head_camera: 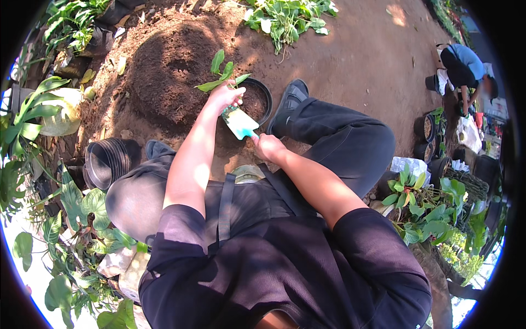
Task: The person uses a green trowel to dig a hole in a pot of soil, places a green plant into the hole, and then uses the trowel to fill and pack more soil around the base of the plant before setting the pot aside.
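Observation:
A leafy green cutting (225, 74) is held upright between the fingers of my left hand (225, 97), at the left rim of a round black plastic pot (269, 98). Dark soil shows inside the pot. My right hand (269, 147) grips the handle of a turquoise hand trowel (240, 122), its blade pointing up and left, just below my left hand and over the pot's near edge. Some dark bits, perhaps soil, lie at the blade's far end. The cutting's lower stem is hidden by my fingers.
A large mound of brown soil (172, 74) rises left of the pot. Uprooted leafy vines (287, 20) lie beyond. Nested black pots (107, 162) rest by my left knee. Potted plants (425, 127) line the right, where another person (466, 66) bends over.

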